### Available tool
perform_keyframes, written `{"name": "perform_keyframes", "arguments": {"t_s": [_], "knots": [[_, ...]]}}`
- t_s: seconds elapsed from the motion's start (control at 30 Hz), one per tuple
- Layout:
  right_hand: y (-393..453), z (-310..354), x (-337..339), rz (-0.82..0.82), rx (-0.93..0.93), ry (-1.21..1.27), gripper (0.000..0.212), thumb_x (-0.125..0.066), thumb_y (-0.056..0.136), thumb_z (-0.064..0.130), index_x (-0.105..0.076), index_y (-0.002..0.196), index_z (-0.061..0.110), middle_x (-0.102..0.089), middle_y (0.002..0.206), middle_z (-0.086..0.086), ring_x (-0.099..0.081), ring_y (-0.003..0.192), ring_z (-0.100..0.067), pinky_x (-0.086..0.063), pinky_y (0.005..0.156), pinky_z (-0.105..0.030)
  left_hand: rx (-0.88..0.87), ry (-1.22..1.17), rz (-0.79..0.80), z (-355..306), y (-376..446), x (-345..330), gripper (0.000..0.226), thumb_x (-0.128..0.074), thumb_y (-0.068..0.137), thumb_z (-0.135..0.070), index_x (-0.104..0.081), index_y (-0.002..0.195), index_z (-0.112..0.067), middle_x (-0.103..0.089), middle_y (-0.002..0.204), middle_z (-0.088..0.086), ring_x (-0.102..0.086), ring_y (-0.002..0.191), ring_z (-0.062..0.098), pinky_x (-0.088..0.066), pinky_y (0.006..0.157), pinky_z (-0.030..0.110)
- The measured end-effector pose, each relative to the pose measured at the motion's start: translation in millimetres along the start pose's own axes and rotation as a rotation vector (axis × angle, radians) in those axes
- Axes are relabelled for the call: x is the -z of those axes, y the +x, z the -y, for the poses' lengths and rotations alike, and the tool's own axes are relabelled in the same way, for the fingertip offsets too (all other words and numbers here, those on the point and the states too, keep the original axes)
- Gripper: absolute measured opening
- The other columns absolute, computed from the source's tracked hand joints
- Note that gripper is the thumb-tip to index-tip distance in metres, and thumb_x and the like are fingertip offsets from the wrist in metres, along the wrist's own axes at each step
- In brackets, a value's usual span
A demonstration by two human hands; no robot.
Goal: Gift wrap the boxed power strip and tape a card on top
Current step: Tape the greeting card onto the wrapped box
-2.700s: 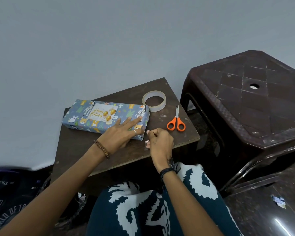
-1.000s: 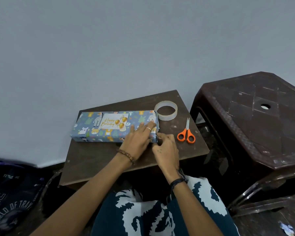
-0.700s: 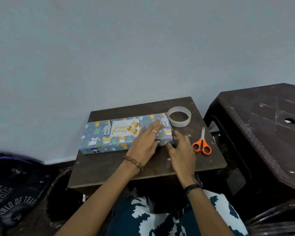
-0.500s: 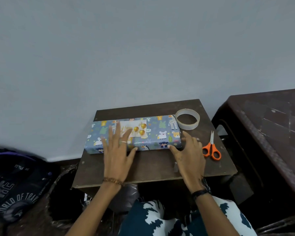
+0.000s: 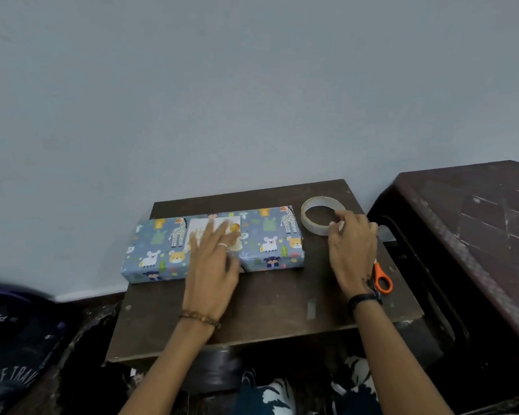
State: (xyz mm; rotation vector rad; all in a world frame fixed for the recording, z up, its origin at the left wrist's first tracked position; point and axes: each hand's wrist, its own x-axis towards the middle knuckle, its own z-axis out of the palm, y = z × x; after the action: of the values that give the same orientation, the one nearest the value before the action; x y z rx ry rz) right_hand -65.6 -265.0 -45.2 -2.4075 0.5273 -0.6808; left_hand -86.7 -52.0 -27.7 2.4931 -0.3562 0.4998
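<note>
Nearest the camera, a lap in dark cloth with white print (image 5: 270, 393) sits under the front edge of a small dark brown bench (image 5: 267, 313). A dark bag with pale lettering (image 5: 9, 354) lies on the floor to the left. A short strip of clear tape (image 5: 311, 308) sticks to the bench near its front edge.

The left hand (image 5: 212, 274), with a bead bracelet and a ring, lies flat with fingers straight across the wrapped box (image 5: 270, 244), covering part of the white card (image 5: 204, 227) on its top. The box, in blue animal-print paper, lies lengthwise at the back of the bench.

The right hand (image 5: 352, 250) reaches to the tape roll (image 5: 319, 215) at the back right corner, fingertips curled onto its rim. Orange-handled scissors (image 5: 382, 280) lie just right of that wrist, partly hidden by it.

A dark brown plastic stool (image 5: 474, 235) stands to the right. A plain pale grey wall (image 5: 252, 85) rises behind.
</note>
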Motion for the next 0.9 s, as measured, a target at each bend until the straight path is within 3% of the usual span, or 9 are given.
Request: {"name": "perform_keyframes", "arguments": {"t_s": [0.13, 0.27, 0.4, 0.47, 0.57, 0.63, 0.7, 0.77, 0.9], "knots": [[21.4, -2.3, -4.7, -0.015, -0.164, 0.000, 0.032, -0.046, 0.096, 0.029, -0.060, 0.115, 0.007, -0.061, 0.113, -0.013, -0.047, 0.102, -0.029, -0.036, 0.084, -0.037, -0.144, 0.074, 0.123, -53.8, 45.3, -28.6, 0.035, -0.040, 0.096, -0.024, -0.054, 0.128, -0.018, -0.031, 0.150, -0.004, 0.004, 0.140, 0.002, 0.019, 0.112, 0.031], [25.0, -6.3, -1.1, 0.056, -0.238, -0.075, 0.034, -0.045, 0.096, 0.035, -0.066, 0.104, 0.009, -0.061, 0.109, -0.012, -0.044, 0.107, -0.029, -0.034, 0.091, -0.041, -0.018, 0.377, 0.371, -84.1, 89.3, -63.8, 0.047, -0.025, 0.100, -0.036, -0.052, 0.128, -0.010, -0.021, 0.155, 0.003, 0.013, 0.144, 0.018, 0.016, 0.113, 0.043], [26.7, -10.9, 0.5, 0.097, -0.260, -0.010, 0.031, -0.045, 0.095, 0.035, -0.066, 0.100, 0.013, -0.061, 0.108, -0.008, -0.043, 0.108, -0.028, -0.030, 0.091, -0.038, 0.093, 0.496, 0.568, -88.9, 104.7, -90.1, 0.050, -0.025, 0.100, -0.038, -0.055, 0.124, -0.007, -0.032, 0.148, 0.012, 0.009, 0.145, 0.026, 0.010, 0.115, 0.047], [27.6, -14.7, 1.0, 0.090, -0.279, 0.057, 0.028, -0.046, 0.094, 0.034, -0.064, 0.099, 0.014, -0.062, 0.106, -0.006, -0.044, 0.105, -0.026, -0.030, 0.089, -0.037, 0.151, 0.414, 0.544, -92.0, 108.2, -96.6, 0.045, -0.031, 0.099, -0.035, -0.052, 0.126, -0.006, -0.037, 0.144, 0.014, 0.004, 0.145, 0.029, 0.005, 0.116, 0.046], [32.8, -16.7, 6.7, 0.008, -0.305, 0.230, 0.026, -0.050, 0.094, 0.032, -0.063, 0.109, 0.016, -0.060, 0.110, -0.003, -0.043, 0.105, -0.020, -0.032, 0.089, -0.033, 0.138, 0.253, 0.373, -106.1, 110.9, -102.7, 0.035, -0.038, 0.098, -0.029, -0.057, 0.115, -0.006, -0.044, 0.137, 0.012, -0.002, 0.144, 0.028, 0.001, 0.116, 0.040], [41.6, -15.2, 18.6, -0.102, -0.308, 0.404, 0.033, -0.053, 0.092, 0.029, -0.058, 0.123, 0.017, -0.055, 0.116, 0.000, -0.037, 0.104, -0.012, -0.034, 0.093, -0.029, 0.131, 0.070, 0.265, -121.2, 118.1, -108.0, 0.028, -0.044, 0.096, -0.027, -0.061, 0.104, -0.007, -0.051, 0.125, 0.011, -0.027, 0.137, 0.027, -0.019, 0.112, 0.034], [54.9, -18.5, 34.0, -0.187, -0.307, 0.546, 0.044, -0.055, 0.091, 0.025, -0.049, 0.134, 0.017, -0.047, 0.119, 0.005, -0.029, 0.103, -0.005, -0.030, 0.088, -0.014, 0.138, -0.218, 0.216, -142.8, 132.9, -115.1, 0.020, -0.052, 0.092, -0.025, -0.064, 0.094, -0.010, -0.062, 0.101, 0.011, -0.059, 0.104, 0.025, -0.044, 0.092, 0.033], [67.0, -30.9, 50.1, -0.232, -0.328, 0.629, 0.054, -0.056, 0.090, 0.022, -0.038, 0.141, 0.018, -0.043, 0.128, 0.006, -0.029, 0.112, -0.006, -0.027, 0.082, -0.002, 0.195, -0.529, 0.246, -171.4, 147.8, -122.6, 0.015, -0.058, 0.090, -0.016, -0.067, 0.101, -0.011, -0.067, 0.081, 0.008, -0.066, 0.071, 0.015, -0.055, 0.081, 0.032], [80.4, -61.9, 76.9, -0.247, -0.394, 0.776, 0.070, -0.058, 0.088, 0.021, -0.021, 0.146, 0.027, -0.036, 0.128, 0.014, -0.029, 0.130, -0.011, -0.032, 0.088, -0.017, 0.288, -0.699, 0.374, -217.6, 171.7, -150.4, 0.021, -0.062, 0.085, -0.003, -0.063, 0.106, -0.007, -0.066, 0.069, 0.004, -0.063, 0.051, 0.006, -0.058, 0.070, 0.021]]}}
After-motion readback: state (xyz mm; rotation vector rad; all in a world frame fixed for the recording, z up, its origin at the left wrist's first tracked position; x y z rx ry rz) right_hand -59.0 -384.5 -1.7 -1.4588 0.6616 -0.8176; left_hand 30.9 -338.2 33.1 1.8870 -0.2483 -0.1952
